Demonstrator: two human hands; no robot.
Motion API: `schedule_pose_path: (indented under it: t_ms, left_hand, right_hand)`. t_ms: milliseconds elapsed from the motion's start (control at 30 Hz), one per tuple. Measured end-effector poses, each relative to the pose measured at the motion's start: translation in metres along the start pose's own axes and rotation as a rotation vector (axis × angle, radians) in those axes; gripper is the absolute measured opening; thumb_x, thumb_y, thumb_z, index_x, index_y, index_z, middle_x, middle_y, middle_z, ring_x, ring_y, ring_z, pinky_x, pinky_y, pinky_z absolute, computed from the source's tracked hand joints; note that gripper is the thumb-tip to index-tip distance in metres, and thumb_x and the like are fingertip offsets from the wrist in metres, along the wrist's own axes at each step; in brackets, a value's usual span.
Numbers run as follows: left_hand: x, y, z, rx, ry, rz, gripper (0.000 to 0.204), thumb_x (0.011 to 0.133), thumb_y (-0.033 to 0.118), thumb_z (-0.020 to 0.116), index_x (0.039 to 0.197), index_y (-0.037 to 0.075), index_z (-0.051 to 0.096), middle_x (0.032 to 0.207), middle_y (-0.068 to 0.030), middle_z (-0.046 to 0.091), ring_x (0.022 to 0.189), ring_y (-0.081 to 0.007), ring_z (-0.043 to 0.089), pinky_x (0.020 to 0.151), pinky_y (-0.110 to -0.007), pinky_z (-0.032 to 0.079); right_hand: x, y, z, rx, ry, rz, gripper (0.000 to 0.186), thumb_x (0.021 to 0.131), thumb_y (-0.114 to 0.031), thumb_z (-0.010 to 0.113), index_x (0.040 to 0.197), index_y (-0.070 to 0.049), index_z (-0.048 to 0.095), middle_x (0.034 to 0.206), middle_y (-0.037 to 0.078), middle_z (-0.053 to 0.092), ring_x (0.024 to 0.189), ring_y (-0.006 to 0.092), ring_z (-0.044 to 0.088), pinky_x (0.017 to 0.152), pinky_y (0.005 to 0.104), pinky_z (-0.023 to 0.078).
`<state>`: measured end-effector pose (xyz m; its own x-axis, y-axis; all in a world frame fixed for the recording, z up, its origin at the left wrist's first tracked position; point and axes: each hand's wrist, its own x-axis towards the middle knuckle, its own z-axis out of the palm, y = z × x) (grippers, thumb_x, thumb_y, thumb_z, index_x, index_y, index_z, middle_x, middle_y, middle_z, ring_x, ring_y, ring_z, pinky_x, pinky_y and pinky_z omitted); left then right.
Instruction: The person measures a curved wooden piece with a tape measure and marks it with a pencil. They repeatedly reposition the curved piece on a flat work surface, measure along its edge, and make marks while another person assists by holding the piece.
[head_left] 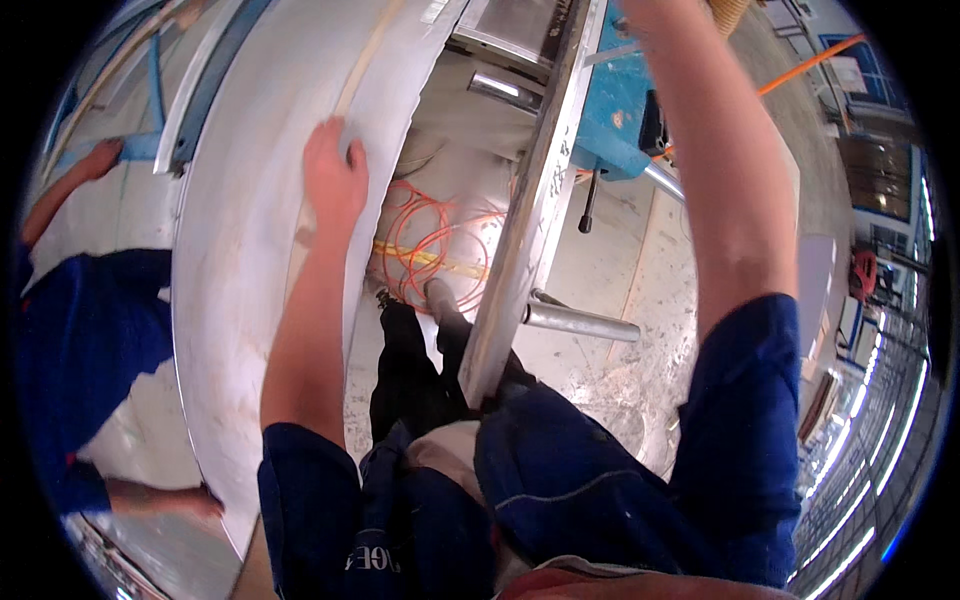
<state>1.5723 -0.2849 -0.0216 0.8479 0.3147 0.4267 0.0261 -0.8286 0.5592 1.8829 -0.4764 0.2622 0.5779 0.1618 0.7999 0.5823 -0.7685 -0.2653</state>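
Left grip [335,180] over pale panel [235,270], near edge (whether grasping, cannot tell).

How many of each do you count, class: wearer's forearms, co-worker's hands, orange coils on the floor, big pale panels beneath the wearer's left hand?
Wearer's forearms: 2
Co-worker's hands: 2
Orange coil: 1
Big pale panel: 1
Total: 6

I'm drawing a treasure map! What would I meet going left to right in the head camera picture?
Another worker's upper hand → the wearer's left hand → coiled orange cable or hose → black lever → the wearer's right forearm → red object, too small to name.
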Motion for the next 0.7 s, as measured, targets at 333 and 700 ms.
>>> schedule_pose_path:
  t_ms: [333,700]
  left_hand:
    - [-0.253,0.097,-0.198,0.098,-0.156,-0.286,0.044,0.090,0.013,0.068,0.132,0.003,0.062,0.139,-0.0208,0.060,0.134,-0.0375,0.054,0.112,-0.045,0.044]
    - [-0.504,0.101,-0.321,-0.032,-0.094,-0.910,0.024,0.093,0.018,0.070,0.110,0.001,0.072,0.115,-0.0178,0.073,0.101,-0.0309,0.072,0.089,-0.038,0.058]
  right_hand:
    - [-0.254,-0.158,-0.079,0.881,-0.643,0.029,0.046,0.090,-0.026,0.076,0.129,-0.004,0.066,0.121,0.021,0.070,0.104,0.0303,0.072,0.090,0.0381,0.059]
    - [-0.454,-0.392,-0.172,1.135,-1.464,-0.412,0.033,0.090,-0.020,0.071,0.117,-0.003,0.072,0.103,0.018,0.076,0.093,0.0308,0.072,0.087,0.0400,0.057]
